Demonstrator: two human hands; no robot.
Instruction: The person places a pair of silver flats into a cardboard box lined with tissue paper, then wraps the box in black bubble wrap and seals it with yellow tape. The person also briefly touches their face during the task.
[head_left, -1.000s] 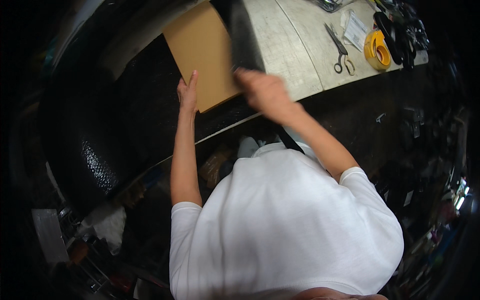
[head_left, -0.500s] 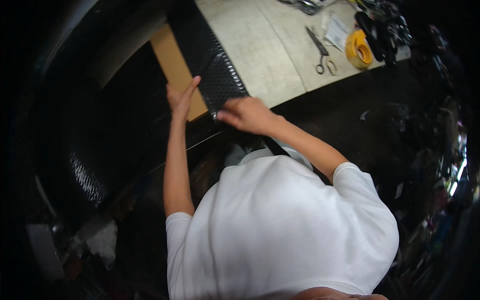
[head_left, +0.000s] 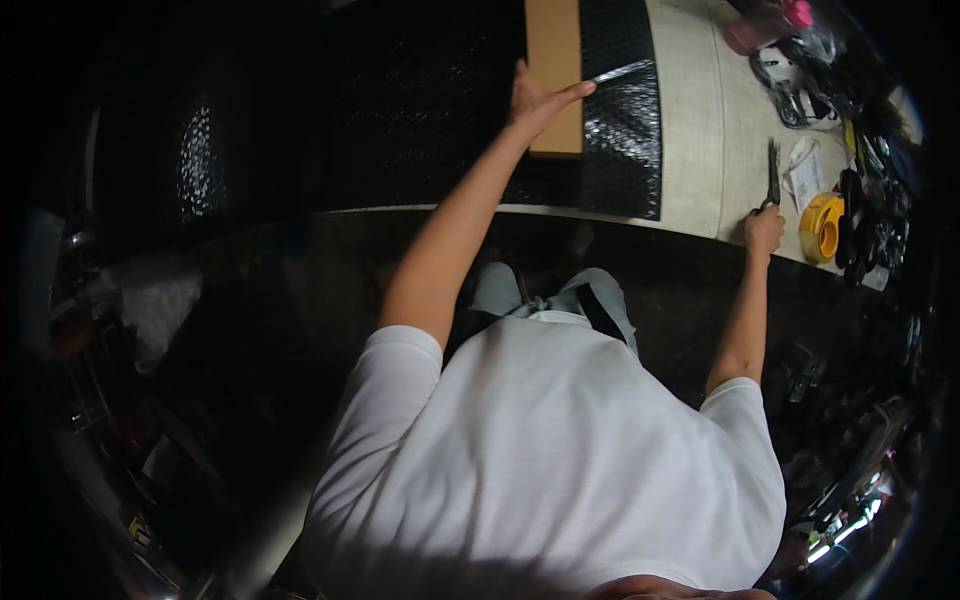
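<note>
A long brown cardboard box (head_left: 555,45) lies on black bubble wrap (head_left: 620,130), which is spread over the table. Across the near part of the box reaches my left hand (head_left: 540,105), its thumb at the right edge and its fingers at the left edge, gripping it from above. Far to the right, at the table's front edge, my right hand (head_left: 765,230) is closed around the handles of a pair of scissors (head_left: 773,185). The blades point away from me. Right of this hand stands a yellow tape roll in its dispenser (head_left: 822,228).
The pale tabletop (head_left: 690,130) shows right of the wrap. Plastic-wrapped items (head_left: 795,90), a white paper packet (head_left: 803,172) and a tangle of black things (head_left: 875,225) crowd the right end. More bubble wrap (head_left: 200,160) extends to the dark left side.
My right hand has left the edge of the bubble wrap and moved right to take hold of the scissors. My left hand stays on the box. The whole view has turned.
</note>
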